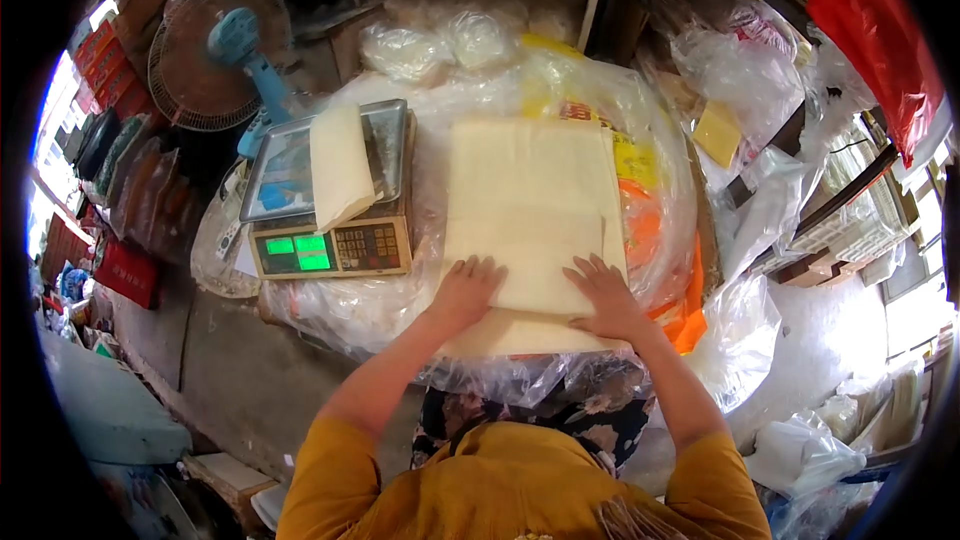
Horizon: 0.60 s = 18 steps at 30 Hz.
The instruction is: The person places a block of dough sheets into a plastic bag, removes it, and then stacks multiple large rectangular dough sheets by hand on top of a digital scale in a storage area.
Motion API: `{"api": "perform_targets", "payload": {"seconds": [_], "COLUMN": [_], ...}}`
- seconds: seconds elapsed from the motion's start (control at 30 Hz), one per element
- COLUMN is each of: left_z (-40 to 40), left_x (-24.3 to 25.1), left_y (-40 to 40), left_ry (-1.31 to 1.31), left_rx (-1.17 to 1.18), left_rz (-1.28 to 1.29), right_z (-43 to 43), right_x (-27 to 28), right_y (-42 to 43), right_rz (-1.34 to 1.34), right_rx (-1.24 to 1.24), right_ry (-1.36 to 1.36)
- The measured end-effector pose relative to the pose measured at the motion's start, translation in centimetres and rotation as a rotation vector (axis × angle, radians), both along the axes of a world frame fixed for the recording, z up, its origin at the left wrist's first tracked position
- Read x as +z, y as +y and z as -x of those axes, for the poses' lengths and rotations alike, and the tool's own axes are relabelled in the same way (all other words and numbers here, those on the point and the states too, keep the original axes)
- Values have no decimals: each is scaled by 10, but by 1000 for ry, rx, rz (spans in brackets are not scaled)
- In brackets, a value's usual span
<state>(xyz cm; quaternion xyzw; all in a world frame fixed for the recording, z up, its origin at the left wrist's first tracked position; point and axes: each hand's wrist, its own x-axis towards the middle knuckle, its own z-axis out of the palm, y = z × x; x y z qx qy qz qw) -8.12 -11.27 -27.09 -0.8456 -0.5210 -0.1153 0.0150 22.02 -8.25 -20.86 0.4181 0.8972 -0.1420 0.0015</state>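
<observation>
Large cream-coloured flat sheets (pixel 529 195), layered on one another, lie before me on a table covered with clear plastic film (pixel 352 315). My left hand (pixel 470 289) rests palm down on the left edge of the upper layer, fingers spread. My right hand (pixel 606 300) lies flat near its right edge, fingers apart, thumb pointing inward. Neither hand grips anything. A digital scale (pixel 330 247) with lit green displays stands to the left of the sheets. On its metal pan (pixel 285 165) lies a folded cream bundle (pixel 341 165), its lower end reaching over the pan's front edge.
A blue fan (pixel 240 37) stands behind the scale. Clear plastic bags (pixel 450 45) are heaped at the table's back. Yellow and orange printed plastic (pixel 637 217) lies under the film to the right. A red bag (pixel 874 37) hangs at upper right, above a shelf with white goods (pixel 862 202).
</observation>
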Motion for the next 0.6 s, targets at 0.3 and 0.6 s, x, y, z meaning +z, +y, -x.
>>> {"api": "perform_targets", "payload": {"seconds": [0.3,0.6], "left_z": [21,-33], "left_x": [23,-17], "left_y": [12,36], "left_ry": [-908,-306], "left_rx": [431,332], "left_rz": [490,-32], "right_z": [-20,11], "right_x": [-29,-14], "right_y": [3,33], "right_rz": [372,43], "right_rx": [-610,-722], "right_ry": [657,354]}}
